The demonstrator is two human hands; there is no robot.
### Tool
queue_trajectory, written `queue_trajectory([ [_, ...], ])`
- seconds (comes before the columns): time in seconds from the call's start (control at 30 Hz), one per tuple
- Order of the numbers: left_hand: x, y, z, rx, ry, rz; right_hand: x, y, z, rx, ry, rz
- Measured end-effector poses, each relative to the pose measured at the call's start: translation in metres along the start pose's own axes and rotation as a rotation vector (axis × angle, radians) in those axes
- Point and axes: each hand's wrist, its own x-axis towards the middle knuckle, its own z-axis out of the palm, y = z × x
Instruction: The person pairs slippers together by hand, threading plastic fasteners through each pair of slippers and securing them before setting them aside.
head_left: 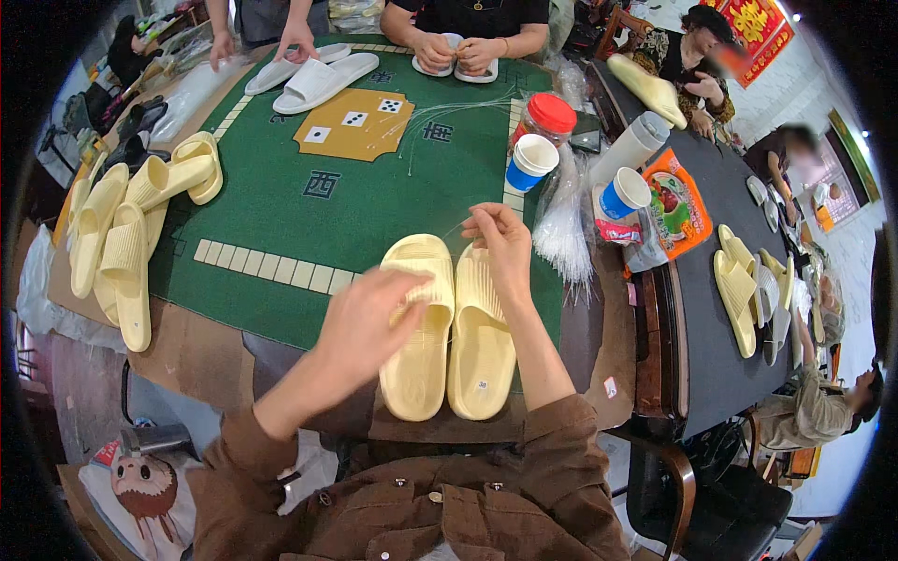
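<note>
A pair of pale yellow slippers, the left slipper [418, 365] and the right slipper [482, 360], lies side by side in front of me, toes pointing away. Over the left slipper's ribbed strap is my left hand [360, 323], smeared by motion, so its fingers cannot be read. My right hand [500, 243] is above the right slipper's toe, thumb and fingertips pinched on a thin clear plastic strand [456, 227]. Right of that hand, a bundle of clear plastic strands [566, 229] spreads over the table edge.
More yellow slippers [131, 262] are piled at left. Paper cups [531, 161], a red-lidded jar [547, 117] and an orange packet [675, 201] stand right. Across the green mat [262, 196], a person handles white slippers [477, 73]; another's hands reach toward a white pair [323, 82].
</note>
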Motion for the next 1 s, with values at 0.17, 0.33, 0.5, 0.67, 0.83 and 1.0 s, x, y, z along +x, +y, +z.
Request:
queue_trajectory([
  [0.17, 0.081, -0.039, 0.032, -0.129, 0.029, -0.036, -0.001, -0.003, 0.008, 0.004, 0.021, -0.036],
  [0.33, 0.109, -0.052, 0.075, -0.404, 0.137, -0.089, -0.002, 0.000, 0.009, -0.079, 0.129, -0.094],
  [0.5, 0.106, -0.056, 0.082, -0.421, 0.170, -0.094, -0.003, -0.001, 0.007, -0.231, 0.130, -0.099],
  [0.67, 0.101, -0.063, 0.085, -0.457, 0.244, -0.107, -0.001, 0.007, 0.006, -0.291, 0.041, -0.153],
  [0.83, 0.099, -0.070, 0.084, -0.574, 0.240, -0.241, -0.001, 0.002, 0.006, -0.154, 0.006, -0.045],
  [1.0, 0.099, -0.067, 0.083, -0.563, 0.245, -0.241, -0.001, 0.005, 0.005, -0.051, -0.018, 0.005],
])
